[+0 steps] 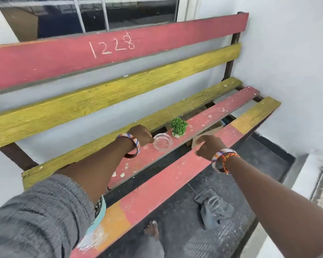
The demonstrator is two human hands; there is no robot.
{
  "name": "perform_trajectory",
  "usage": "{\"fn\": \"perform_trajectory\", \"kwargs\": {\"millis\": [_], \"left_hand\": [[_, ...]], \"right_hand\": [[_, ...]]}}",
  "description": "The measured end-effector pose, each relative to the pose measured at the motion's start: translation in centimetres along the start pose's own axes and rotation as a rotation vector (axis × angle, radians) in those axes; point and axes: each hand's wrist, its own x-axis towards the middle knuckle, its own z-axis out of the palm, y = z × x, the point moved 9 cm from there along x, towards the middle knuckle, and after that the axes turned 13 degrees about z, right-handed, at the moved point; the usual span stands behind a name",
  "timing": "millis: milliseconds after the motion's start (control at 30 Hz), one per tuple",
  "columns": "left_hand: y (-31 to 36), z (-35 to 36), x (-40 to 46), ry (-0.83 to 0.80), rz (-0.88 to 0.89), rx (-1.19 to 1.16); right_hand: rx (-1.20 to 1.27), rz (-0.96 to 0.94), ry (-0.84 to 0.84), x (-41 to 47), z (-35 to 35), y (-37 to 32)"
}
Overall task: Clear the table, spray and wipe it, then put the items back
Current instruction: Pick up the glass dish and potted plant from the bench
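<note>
A clear glass dish (163, 144) sits on the middle red slat of the bench seat (175, 175). My left hand (141, 135) is closed at the dish's left rim, fingertips pinching it. Just right of the dish stands a small green plant in a white pot (179, 127), upright and untouched. My right hand (210, 147) hovers over the gap between the red slats and grips a flat tan piece, like card (197, 143), by its near end. How far the tan piece reaches behind my hand is unclear.
The bench back (119, 47) has a red plank marked 1228 above a yellow one. White walls close in behind and to the right. A grey cloth (213, 207) lies on the dark floor beside a bare foot (152, 229). Under my left arm sits something teal (101, 208).
</note>
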Motion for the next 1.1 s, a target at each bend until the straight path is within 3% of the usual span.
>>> {"fn": "perform_trajectory", "kwargs": {"millis": [333, 467, 567, 767, 1100], "left_hand": [[-10.5, 6.1, 15.1, -0.022, -0.309, -0.122], [-14.6, 9.2, 20.3, -0.085, -0.419, -0.092], [-16.9, 10.7, 23.3, -0.111, -0.445, -0.084], [-17.7, 11.2, 25.1, -0.067, -0.433, -0.068], [-18.6, 10.7, 19.1, 0.115, -0.547, -0.206]], "right_hand": [[0.333, 0.175, -0.154, 18.2, 8.6, 3.0], [0.505, 0.28, -0.11, 24.6, 11.7, 3.4], [0.556, 0.25, -0.096, 27.9, 13.3, 2.1], [0.596, 0.192, 0.004, 29.6, 13.3, 0.0], [0.506, 0.188, -0.042, 26.7, 12.0, -1.0]]}}
